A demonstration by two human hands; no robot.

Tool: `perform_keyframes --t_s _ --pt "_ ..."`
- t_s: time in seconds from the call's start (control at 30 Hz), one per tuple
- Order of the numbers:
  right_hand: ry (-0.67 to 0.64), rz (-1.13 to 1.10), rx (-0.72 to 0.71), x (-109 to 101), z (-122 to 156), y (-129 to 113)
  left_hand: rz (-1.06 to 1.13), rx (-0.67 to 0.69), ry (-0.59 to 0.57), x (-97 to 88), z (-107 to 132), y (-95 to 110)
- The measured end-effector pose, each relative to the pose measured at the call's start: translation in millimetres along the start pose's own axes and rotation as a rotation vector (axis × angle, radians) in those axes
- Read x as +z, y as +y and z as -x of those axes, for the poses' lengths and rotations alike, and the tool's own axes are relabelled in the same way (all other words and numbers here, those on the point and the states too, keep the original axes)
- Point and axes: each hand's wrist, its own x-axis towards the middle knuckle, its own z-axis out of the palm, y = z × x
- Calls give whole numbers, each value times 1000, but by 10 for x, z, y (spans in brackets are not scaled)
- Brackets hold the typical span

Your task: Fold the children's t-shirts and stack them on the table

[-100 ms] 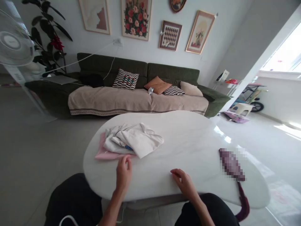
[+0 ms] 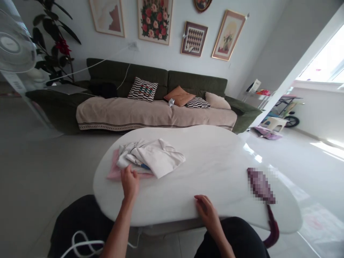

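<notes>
My left hand [image 2: 130,182] is over the near left part of a folded pink cloth [image 2: 114,173]. Its fingers are bent and slightly apart, close to the edge of a crumpled white garment [image 2: 163,157] that lies on the pink cloth. Blue and dark print shows in the folds of the garment. Whether the fingertips touch the cloth, I cannot tell. My right hand [image 2: 208,211] rests by the near edge of the white table [image 2: 209,154], fingers loosely curved, thumb apart from them, nothing held.
A blurred-out purple object [image 2: 261,185] lies on the table's right, with a dark red strap-like piece [image 2: 272,229] at the edge. A white cable [image 2: 86,243] crosses my left leg. Behind the table stands a green sofa [image 2: 197,84] with cushions; a fan [image 2: 16,46] is at the left.
My left hand has moved left and a little away from me, towards the pink cloth. My right hand stays nearly in place. The view has shifted slightly.
</notes>
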Motion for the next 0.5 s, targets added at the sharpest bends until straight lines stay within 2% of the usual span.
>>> perform_keyframes --t_s 0.07,0.17,0.3,0.37,0.43,0.47,0.5 --pt "58 8 -20 62 47 -25 -87 -69 -48 21 -217 -21" --pt "110 26 -40 135 26 -57 -122 -128 -142 29 -385 -26" --pt "134 10 -47 135 22 -78 -70 -99 -175 -153 -602 99" --pt "121 0 -48 107 39 -106 -15 -21 -134 -302 -781 311" --pt "102 -6 -47 75 53 -149 98 51 -37 -458 -996 640" --pt "96 -6 -46 61 57 -170 168 80 20 -536 -1108 833" --pt "90 -6 -47 49 60 -190 367 103 140 -616 -1218 1028"
